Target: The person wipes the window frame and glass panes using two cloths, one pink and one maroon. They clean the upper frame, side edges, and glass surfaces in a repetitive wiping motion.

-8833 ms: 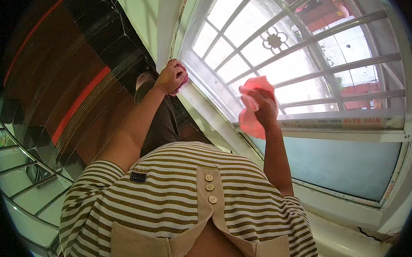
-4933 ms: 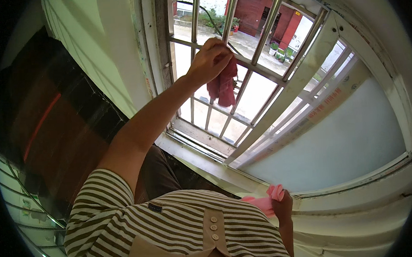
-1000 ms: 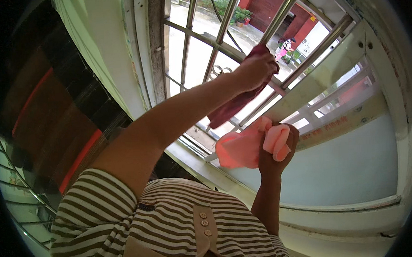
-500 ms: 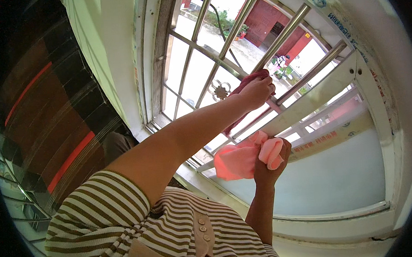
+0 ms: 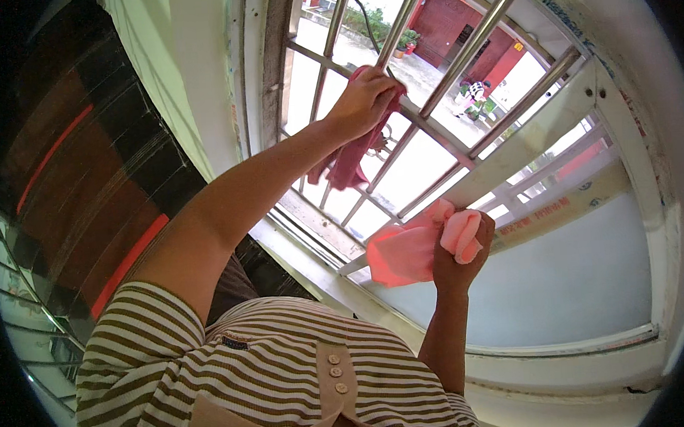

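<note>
My left hand (image 5: 361, 103) is closed around a dark pink cloth (image 5: 351, 160), pressing it over the horizontal metal crossbar (image 5: 437, 133) of the window grille. The cloth's loose end hangs below the bar. Lower and to the right, my right hand (image 5: 455, 272) grips a bunched light pink cloth (image 5: 402, 254). Part of that cloth is rolled up above the fingers, and the rest droops to the left, in front of the sliding window frame.
Upright metal bars (image 5: 469, 51) cross the window opening. A white-framed frosted pane (image 5: 562, 279) stands on the right, a pale curtain (image 5: 166, 83) on the left. Dark brown panels with red strips (image 5: 132, 263) lie at far left. Outside are a courtyard and a red door (image 5: 447, 28).
My left hand has slid left and up along the crossbar with the dark pink cloth. The right hand and light pink cloth have shifted slightly right and up in view.
</note>
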{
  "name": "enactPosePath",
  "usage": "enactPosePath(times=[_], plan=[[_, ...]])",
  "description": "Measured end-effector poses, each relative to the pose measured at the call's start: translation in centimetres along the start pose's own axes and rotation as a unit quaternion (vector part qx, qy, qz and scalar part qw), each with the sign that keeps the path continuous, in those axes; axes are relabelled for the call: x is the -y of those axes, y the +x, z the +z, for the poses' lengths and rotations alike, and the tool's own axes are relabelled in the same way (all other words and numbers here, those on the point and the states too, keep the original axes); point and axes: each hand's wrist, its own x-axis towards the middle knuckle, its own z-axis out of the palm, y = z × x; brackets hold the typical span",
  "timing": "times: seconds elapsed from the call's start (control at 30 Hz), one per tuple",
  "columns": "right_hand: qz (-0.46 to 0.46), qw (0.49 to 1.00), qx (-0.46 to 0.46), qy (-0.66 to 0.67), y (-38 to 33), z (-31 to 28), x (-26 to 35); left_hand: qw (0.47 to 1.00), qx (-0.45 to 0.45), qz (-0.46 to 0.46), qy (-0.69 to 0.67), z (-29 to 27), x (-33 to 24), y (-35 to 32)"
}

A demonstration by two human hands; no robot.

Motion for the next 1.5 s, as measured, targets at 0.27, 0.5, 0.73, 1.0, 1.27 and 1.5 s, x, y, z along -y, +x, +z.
enactPosePath(times=[0.27,0.5,0.73,1.0,1.27,1.5], plan=[[0.046,0.999,0.004,-0.007,-0.6,0.3,-0.6,0.986,0.087,0.094,0.11,5.9,1.1,3.1],[0.105,0.994,-0.009,-0.029,-1.2,0.3,-0.8,0.972,0.128,0.028,0.197,9.0,5.2,5.4],[0.106,0.994,-0.004,-0.008,-1.1,0.4,-0.4,0.947,0.137,0.06,0.283,9.6,5.2,6.2],[0.108,0.994,0.001,-0.01,-0.9,0.3,-0.7,0.989,0.023,0.145,0.032,4.8,3.3,0.7],[0.157,0.988,0.004,-0.006,-2.2,0.3,-1.5,0.769,-0.058,-0.377,-0.512,-0.6,7.2,-13.7],[0.269,0.958,-0.069,0.067,-3.8,0.2,-2.1,0.433,-0.277,-0.54,-0.666,0.8,12.2,-23.8]])
